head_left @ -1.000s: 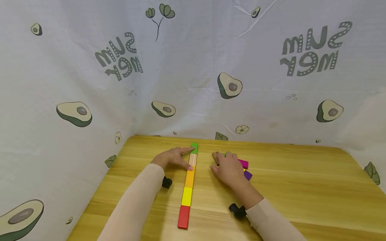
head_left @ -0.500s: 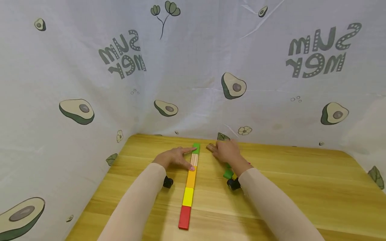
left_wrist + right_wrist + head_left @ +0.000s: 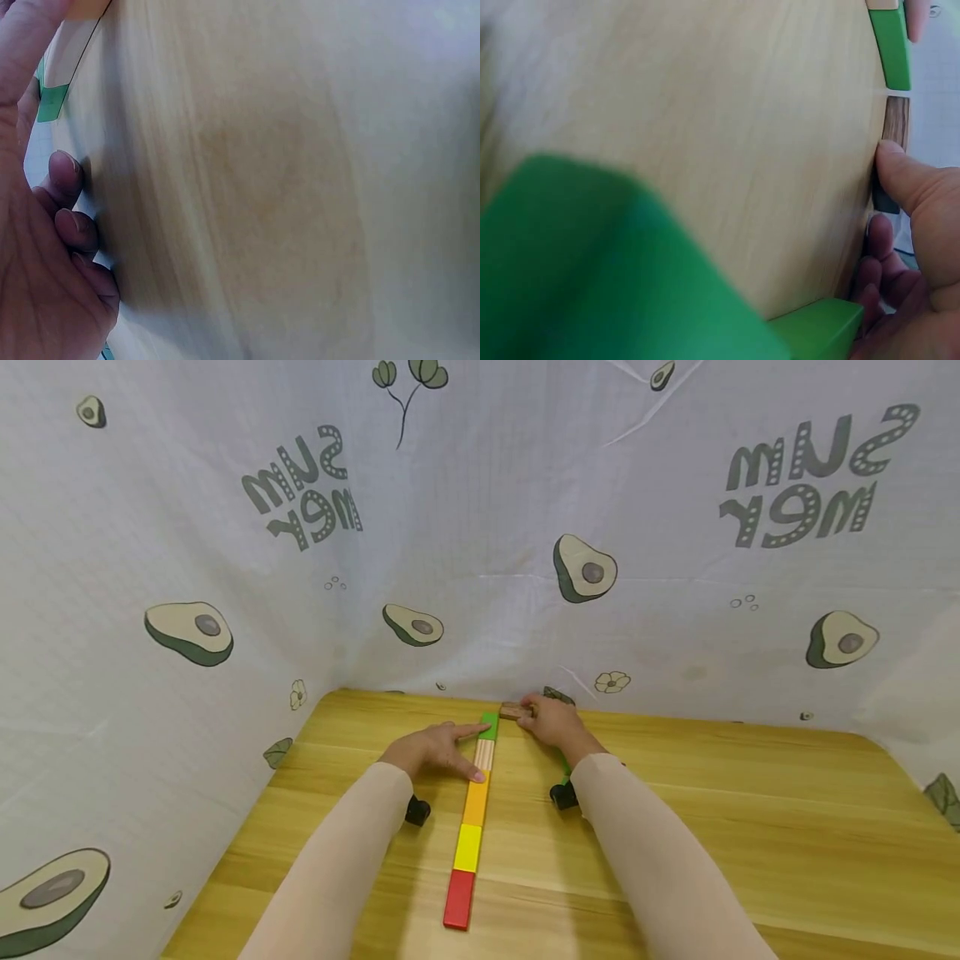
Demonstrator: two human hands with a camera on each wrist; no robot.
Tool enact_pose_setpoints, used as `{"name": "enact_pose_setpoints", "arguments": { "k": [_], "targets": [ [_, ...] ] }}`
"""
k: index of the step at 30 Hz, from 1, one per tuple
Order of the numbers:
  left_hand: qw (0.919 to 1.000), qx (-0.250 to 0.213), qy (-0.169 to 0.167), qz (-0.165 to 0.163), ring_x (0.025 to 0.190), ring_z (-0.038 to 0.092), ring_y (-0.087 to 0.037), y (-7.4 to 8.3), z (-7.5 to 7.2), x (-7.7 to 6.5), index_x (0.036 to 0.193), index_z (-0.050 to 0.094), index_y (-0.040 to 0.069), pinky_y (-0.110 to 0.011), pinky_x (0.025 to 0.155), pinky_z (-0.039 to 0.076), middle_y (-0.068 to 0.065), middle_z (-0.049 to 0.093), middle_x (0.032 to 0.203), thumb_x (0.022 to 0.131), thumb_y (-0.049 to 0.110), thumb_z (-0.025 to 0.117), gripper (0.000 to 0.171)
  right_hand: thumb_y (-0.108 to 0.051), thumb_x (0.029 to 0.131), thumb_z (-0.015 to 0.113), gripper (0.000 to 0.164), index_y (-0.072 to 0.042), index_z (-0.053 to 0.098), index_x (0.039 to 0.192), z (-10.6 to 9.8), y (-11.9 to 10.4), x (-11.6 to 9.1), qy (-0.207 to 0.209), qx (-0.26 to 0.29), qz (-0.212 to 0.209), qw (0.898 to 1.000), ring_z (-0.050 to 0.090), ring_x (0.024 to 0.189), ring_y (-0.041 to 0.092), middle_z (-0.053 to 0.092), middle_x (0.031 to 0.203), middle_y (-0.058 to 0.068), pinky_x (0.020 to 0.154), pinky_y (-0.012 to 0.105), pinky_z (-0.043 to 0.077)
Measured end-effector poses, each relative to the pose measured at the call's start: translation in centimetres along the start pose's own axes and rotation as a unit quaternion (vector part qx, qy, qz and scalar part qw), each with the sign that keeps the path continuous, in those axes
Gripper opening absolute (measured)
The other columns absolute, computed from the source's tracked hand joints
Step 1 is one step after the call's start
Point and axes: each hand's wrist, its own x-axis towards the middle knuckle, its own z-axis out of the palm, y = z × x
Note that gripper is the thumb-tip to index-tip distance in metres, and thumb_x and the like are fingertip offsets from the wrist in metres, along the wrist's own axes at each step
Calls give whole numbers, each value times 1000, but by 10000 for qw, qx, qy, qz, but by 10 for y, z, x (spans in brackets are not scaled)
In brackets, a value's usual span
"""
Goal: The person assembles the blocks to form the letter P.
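Observation:
A straight row of flat wooden blocks runs away from me: red point(image 3: 458, 900), yellow point(image 3: 468, 847), orange point(image 3: 476, 800), striped natural wood point(image 3: 483, 756) and green point(image 3: 489, 722) at the far end. My left hand point(image 3: 429, 750) rests along it, index finger on the green block and thumb at the orange one's far end. My right hand point(image 3: 557, 725) pinches a dark brown wooden block point(image 3: 513, 711), set crosswise just right of the green block's far end. The right wrist view shows a thin gap between that brown block point(image 3: 896, 120) and the green one point(image 3: 891, 49).
More green blocks point(image 3: 821, 330) lie under my right forearm, mostly hidden in the head view. Black wrist cameras point(image 3: 564, 795) hang below both wrists. A printed cloth point(image 3: 480, 568) rises behind the table's back edge.
My right hand has taken the brown block from the pile at right, carried it back and left, and turned it crosswise by the green block. My left hand has stayed on the row.

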Motion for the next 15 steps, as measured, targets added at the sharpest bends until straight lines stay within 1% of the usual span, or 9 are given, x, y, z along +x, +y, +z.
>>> {"name": "enact_pose_setpoints", "arguments": {
  "k": [3, 7, 11, 15],
  "targets": [
    [10000, 22, 15, -2, 153, 30, -37, -1, -1, 0, 154, 31, 57, -64, 120, 31, -9, 27, 169, 71, 64, 86, 100, -36, 105, 57, 43, -16, 55, 144, 0, -3, 2, -48, -91, 34, 9999, 56, 132, 41, 65, 139, 15, 115, 62, 36],
    [10000, 13, 15, -14, 153, 31, -37, 0, 0, -1, 154, 31, 57, -65, 119, 32, -8, 28, 169, 71, 64, 86, 99, -35, 106, 55, 42, -18, 54, 144, 2, -5, 4, -75, -213, 95, 9997, 56, 133, 42, 65, 140, 15, 117, 64, 32],
    [10000, 48, 30, -40, 151, 34, -37, 0, 1, 0, 153, 31, 58, -64, 118, 34, -8, 30, 167, 71, 65, 85, 99, -36, 105, 56, 43, -18, 54, 144, 2, -7, 2, -36, -203, 91, 9997, 56, 133, 42, 65, 140, 14, 117, 65, 31],
    [9999, 76, 23, -65, 150, 34, -37, -1, 0, 0, 153, 30, 59, -64, 118, 34, -8, 30, 167, 71, 67, 84, 99, -38, 103, 60, 48, -15, 53, 145, 1, -7, -1, 17, -119, 38, 9999, 57, 132, 42, 66, 139, 14, 117, 64, 31]
  ]
}}
